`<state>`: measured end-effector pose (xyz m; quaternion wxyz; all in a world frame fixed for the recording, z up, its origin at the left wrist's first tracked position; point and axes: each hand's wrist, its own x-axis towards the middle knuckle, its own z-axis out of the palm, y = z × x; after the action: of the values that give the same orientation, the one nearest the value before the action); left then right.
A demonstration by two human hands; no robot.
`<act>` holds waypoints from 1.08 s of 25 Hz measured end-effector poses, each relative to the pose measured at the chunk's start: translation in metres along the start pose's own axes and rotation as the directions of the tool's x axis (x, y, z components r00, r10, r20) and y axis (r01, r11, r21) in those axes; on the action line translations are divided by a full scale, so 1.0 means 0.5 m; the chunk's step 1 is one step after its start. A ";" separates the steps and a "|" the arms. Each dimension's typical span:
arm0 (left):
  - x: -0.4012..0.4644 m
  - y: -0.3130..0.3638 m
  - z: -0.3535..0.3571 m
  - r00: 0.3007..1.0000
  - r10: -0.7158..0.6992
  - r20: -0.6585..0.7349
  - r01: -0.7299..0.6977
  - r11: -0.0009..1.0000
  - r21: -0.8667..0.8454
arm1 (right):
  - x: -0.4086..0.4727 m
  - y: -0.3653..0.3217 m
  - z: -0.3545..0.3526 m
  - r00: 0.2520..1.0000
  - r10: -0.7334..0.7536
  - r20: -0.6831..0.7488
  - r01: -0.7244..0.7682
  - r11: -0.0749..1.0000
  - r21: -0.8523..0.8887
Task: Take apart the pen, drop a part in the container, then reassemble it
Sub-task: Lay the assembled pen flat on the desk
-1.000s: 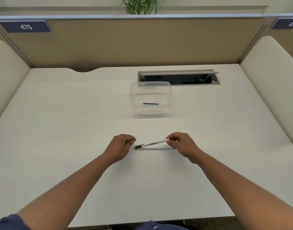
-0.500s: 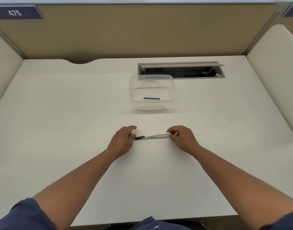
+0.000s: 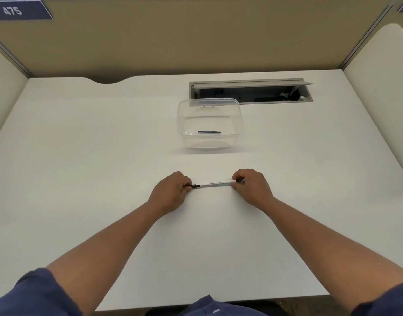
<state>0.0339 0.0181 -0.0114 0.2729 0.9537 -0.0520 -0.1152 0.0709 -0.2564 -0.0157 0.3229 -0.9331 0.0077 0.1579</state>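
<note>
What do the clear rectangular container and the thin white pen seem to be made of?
The clear rectangular container looks like thin glossy plastic: the desk and the dark pen part inside show through its walls, and its rim catches light. The thin white pen appears to be smooth matte plastic with small printed text and a black tip section, though it is too small to be sure.

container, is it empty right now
No, a short dark pen part lies on the bottom of the clear container, while both hands hold the pen nearer the person.

bare forearms emerge from short navy blue sleeves.
</note>
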 end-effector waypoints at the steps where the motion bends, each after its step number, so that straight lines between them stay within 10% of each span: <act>1: 0.000 0.000 0.000 1.000 0.015 -0.012 -0.014 1.000 0.019 | 0.000 0.001 0.001 1.000 -0.004 0.004 0.004 1.000 -0.001; 27: 0.018 -0.009 0.010 0.976 -0.216 -0.011 0.208 0.953 -0.222 | 0.000 0.010 -0.006 0.998 0.068 0.009 -0.069 0.985 0.157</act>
<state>0.0417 0.0180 -0.0199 0.3635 0.9196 0.0685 -0.1319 0.0712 -0.2622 -0.0163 0.3898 -0.9037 0.0515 0.1697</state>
